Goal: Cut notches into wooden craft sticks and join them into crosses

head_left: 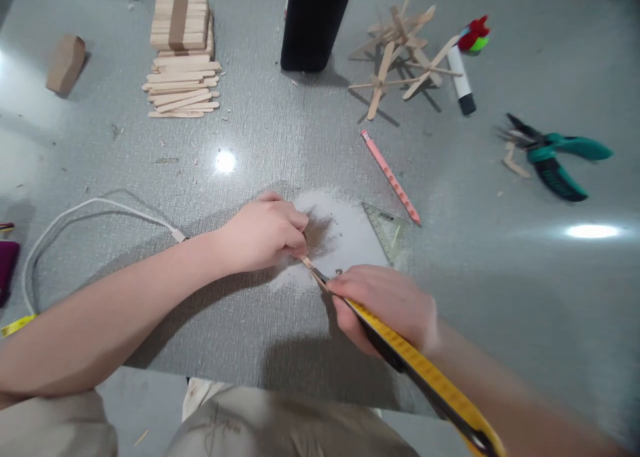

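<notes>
While my left hand [267,235] is pinching a craft stick [307,262], my right hand [387,303] is gripping a utility knife [425,370], its handle crossing the tabletop [475,257]'s near edge.

Gray textured table [280,137] is filling most of view; light spots [225,161] are glaring on top; pale floor [150,403] is showing below.

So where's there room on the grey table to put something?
Below the teal and black pliers, above the right forearm, it's mostly bare. So is the gap between the loose pale wooden sticks and the long pink pencil. It's crowded round the left hand, right hand, and spiky wooden stick frame beside the white tube.
</notes>
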Motion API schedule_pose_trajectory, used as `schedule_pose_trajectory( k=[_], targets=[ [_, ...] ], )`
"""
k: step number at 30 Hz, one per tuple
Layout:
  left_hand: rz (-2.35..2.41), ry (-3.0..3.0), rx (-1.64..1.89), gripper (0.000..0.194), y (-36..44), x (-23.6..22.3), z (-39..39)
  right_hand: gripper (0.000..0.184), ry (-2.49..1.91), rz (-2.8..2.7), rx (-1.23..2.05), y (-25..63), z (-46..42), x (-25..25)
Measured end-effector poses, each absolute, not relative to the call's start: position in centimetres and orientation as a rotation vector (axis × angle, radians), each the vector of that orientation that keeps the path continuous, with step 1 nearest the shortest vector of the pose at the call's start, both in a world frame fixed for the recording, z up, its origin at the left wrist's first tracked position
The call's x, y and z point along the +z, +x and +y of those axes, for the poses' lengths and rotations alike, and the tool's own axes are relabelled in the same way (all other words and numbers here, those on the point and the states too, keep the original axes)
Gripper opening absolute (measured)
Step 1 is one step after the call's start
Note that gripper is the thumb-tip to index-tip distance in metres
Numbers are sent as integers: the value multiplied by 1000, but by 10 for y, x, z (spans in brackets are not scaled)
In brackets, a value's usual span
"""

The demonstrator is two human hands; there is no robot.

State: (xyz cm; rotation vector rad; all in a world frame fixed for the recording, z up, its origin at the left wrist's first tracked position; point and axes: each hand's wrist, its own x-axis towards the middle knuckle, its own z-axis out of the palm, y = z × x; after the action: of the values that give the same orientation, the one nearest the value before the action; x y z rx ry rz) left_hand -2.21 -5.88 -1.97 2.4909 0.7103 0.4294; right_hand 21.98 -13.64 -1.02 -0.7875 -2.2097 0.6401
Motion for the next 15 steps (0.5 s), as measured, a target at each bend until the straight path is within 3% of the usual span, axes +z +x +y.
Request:
schedule_pose_trajectory(
  k=[15],
  targets=[
    [711, 2516, 447, 24, -22, -22, -61, 26, -843, -2208, 619, 217, -127, -10]
  ],
)
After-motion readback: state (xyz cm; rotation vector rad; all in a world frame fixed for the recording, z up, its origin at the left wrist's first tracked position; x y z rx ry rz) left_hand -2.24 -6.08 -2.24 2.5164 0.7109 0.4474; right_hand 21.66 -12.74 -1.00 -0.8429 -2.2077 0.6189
